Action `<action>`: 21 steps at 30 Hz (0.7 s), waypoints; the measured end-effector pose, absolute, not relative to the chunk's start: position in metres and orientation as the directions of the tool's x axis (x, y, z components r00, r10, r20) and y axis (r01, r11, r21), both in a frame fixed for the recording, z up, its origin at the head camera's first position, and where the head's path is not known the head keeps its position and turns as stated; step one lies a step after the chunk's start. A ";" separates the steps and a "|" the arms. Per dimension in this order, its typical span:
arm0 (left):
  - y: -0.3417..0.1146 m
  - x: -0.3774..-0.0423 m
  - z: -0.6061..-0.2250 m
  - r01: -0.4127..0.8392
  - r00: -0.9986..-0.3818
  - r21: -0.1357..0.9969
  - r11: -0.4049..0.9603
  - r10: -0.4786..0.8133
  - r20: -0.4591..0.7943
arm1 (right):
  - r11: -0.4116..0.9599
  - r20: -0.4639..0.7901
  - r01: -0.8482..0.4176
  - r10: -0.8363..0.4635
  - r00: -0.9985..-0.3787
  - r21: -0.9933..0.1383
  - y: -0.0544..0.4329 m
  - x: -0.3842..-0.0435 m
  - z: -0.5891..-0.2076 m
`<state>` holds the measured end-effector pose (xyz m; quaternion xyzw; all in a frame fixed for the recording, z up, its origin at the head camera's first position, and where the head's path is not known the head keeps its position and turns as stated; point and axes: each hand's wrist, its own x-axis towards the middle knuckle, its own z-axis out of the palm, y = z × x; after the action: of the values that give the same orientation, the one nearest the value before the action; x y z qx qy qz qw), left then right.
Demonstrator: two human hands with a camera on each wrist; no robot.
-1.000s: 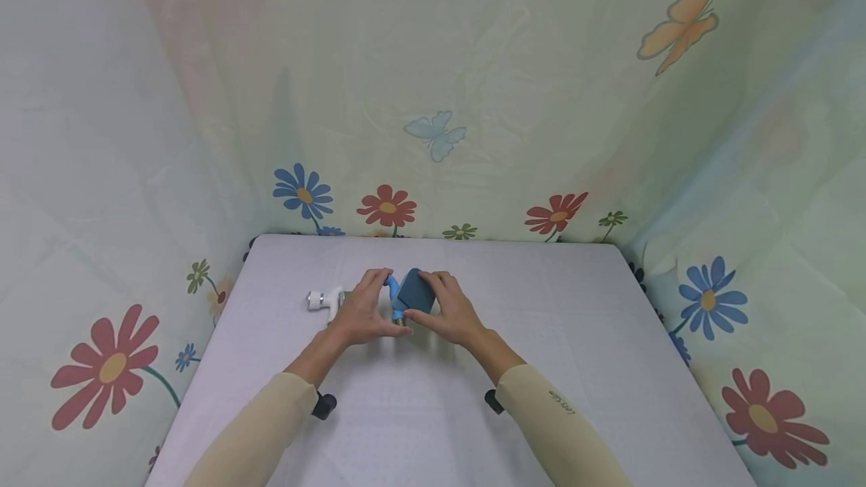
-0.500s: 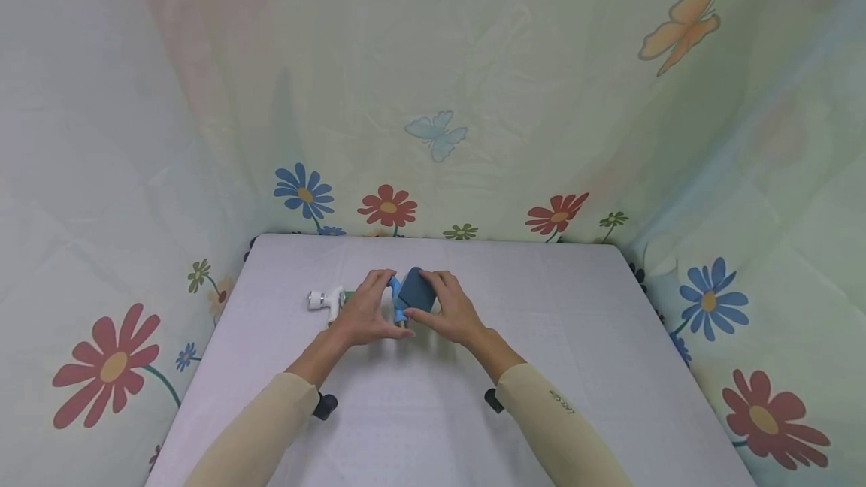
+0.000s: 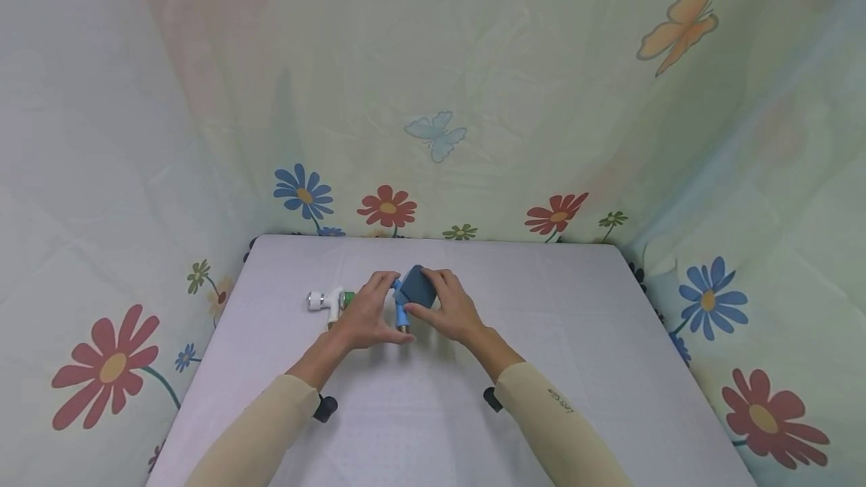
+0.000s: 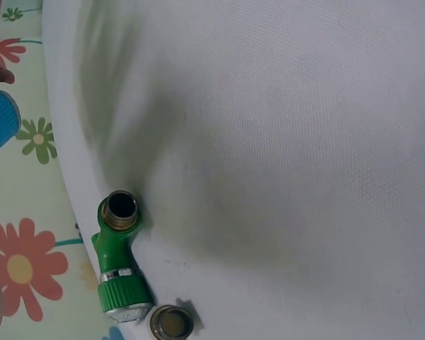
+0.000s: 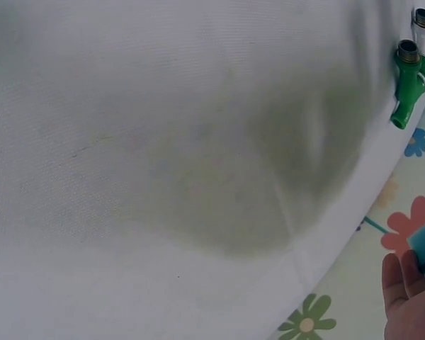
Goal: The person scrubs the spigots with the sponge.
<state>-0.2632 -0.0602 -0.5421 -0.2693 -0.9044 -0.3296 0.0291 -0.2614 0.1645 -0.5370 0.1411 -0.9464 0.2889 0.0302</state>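
Fingers of the left hand [image 3: 365,314], mid-frame in the head view, pinch a blue fitting [image 3: 401,313] by its two ends, while those of the right hand [image 3: 453,309] grasp a dark blue square piece [image 3: 419,288], tilted and overlapping the fitting. Left of centre, the left hand partly covers a green fitting [image 3: 348,298]; a white fitting [image 3: 331,300] lies just beside. Beneath spreads a pale tabletop [image 3: 541,307], backed by a cloth backdrop [image 3: 541,58] printed with flowers [image 3: 386,207] and butterflies [image 3: 436,135]. Left wrist view: the blue fitting's ribbed end is cut off at the left edge; the green fitting lies lower left, near a threaded brass end [image 4: 171,323]. Right wrist view: green and white fittings crowd the upper right; shadow darkens the tabletop.
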 end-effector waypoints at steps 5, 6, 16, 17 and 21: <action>-0.060 -0.263 -0.543 0.511 -0.851 0.574 0.640 0.473 0.230 | 0.807 0.129 -0.255 -0.221 -0.967 -0.533 0.163 -0.263 -0.537; -0.060 -0.263 -0.543 0.512 -0.850 0.572 0.641 0.473 0.231 | 0.809 0.126 -0.250 -0.217 -0.968 -0.532 0.162 -0.264 -0.537; -0.061 -0.261 -0.540 0.528 -0.839 0.562 0.637 0.492 0.231 | 0.826 0.119 -0.223 -0.189 -0.975 -0.518 0.162 -0.266 -0.538; -0.061 -0.260 -0.540 0.530 -0.838 0.562 0.635 0.495 0.232 | 0.827 0.121 -0.222 -0.186 -0.975 -0.516 0.162 -0.266 -0.538; -0.060 -0.260 -0.539 0.533 -0.835 0.563 0.632 0.500 0.230 | 0.834 0.116 -0.208 -0.172 -0.978 -0.511 0.162 -0.267 -0.538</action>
<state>-0.2598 -0.0605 -0.5394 -0.2861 -0.9029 -0.3198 0.0260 -0.2669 0.1624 -0.5379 0.0993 -0.9570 0.2704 0.0326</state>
